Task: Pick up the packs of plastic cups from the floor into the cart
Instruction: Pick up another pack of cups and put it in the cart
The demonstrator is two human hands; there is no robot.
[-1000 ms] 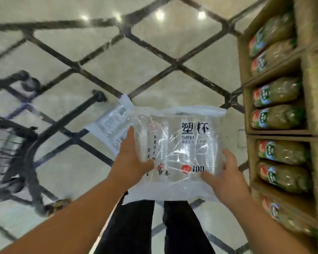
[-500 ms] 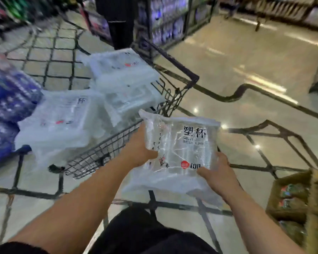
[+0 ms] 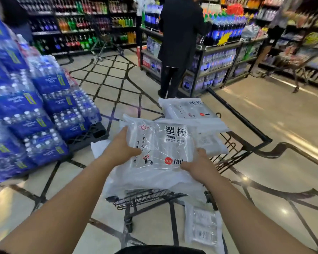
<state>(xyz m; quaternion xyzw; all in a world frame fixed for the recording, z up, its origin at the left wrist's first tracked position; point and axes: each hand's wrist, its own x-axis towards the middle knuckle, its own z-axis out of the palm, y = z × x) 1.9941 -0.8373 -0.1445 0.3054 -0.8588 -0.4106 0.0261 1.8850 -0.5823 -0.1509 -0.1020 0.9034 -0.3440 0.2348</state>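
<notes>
I hold a clear pack of plastic cups (image 3: 160, 143) with black Chinese lettering flat over the black wire cart (image 3: 151, 197). My left hand (image 3: 120, 148) grips its left edge and my right hand (image 3: 198, 162) grips its lower right corner. Other packs of cups (image 3: 189, 109) lie piled in the cart beyond it, and the held pack hides most of the basket. One more pack (image 3: 203, 228) lies on the floor by the cart's near right side.
Stacked blue cases of bottled water (image 3: 26, 110) stand on a pallet at my left. A person in dark clothes (image 3: 176, 43) stands ahead at a drinks shelf (image 3: 218, 57). Open tiled floor (image 3: 264, 125) stretches to the right.
My view swung up from the floor to the cart. Both hands carried the pack from beside the cart to above its basket.
</notes>
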